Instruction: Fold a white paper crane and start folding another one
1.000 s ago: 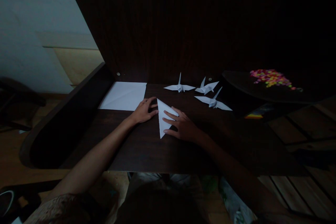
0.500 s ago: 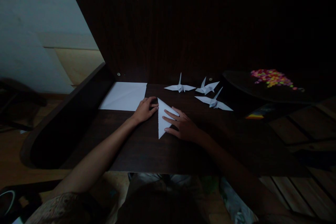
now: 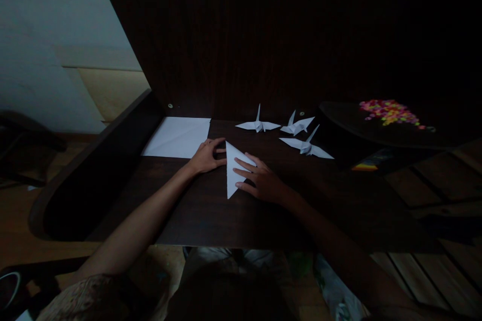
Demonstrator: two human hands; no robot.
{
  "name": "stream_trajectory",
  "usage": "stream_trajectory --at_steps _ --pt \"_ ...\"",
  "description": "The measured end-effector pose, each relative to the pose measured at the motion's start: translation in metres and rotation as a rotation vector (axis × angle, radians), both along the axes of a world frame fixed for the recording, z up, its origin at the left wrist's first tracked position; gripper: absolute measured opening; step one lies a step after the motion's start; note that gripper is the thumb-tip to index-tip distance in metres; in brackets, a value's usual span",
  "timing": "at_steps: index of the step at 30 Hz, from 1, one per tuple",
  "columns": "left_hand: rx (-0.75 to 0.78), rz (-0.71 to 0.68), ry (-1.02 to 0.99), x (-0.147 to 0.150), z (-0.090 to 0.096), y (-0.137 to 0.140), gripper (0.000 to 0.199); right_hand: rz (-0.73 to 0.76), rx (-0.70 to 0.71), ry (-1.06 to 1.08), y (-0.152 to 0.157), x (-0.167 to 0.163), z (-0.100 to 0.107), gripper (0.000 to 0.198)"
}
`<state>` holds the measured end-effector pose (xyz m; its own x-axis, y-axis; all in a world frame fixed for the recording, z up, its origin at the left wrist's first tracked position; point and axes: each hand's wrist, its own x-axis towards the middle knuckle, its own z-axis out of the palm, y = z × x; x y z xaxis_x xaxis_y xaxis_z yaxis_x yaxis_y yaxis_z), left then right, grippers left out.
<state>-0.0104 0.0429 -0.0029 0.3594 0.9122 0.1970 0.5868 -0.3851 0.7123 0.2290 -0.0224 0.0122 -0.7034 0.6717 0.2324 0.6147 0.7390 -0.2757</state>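
On a dim dark desk (image 3: pixel 196 220), both hands are pressing a folded white paper triangle (image 3: pixel 232 173) at centre: left hand (image 3: pixel 205 157) fingertips along its left edge, right hand (image 3: pixel 263 180) fingers spread flat. Uneven pressure could skew the crease.

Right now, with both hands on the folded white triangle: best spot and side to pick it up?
Probably the folded triangle at its near tip, from the near side. It lies flat on the desk; the right hand covers its right edge, the left hand touches its straight left edge, and that tip is bare.
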Motion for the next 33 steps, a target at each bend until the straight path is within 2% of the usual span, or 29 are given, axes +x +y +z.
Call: stream_trajectory --at_steps 8,24,33 --pt "0.023 0.013 0.028 0.0011 0.0004 0.0007 0.075 0.006 0.017 -0.002 0.0011 -0.0011 -0.0067 0.046" --pt "0.043 -0.001 0.075 0.0025 0.004 -0.0011 0.072 -0.018 0.021 -0.04 -0.0008 -0.0031 -0.0038 0.043" --pt "0.058 0.041 0.101 0.0042 0.0063 -0.003 0.072 -0.015 0.006 -0.039 -0.0007 -0.0028 -0.0037 0.044"
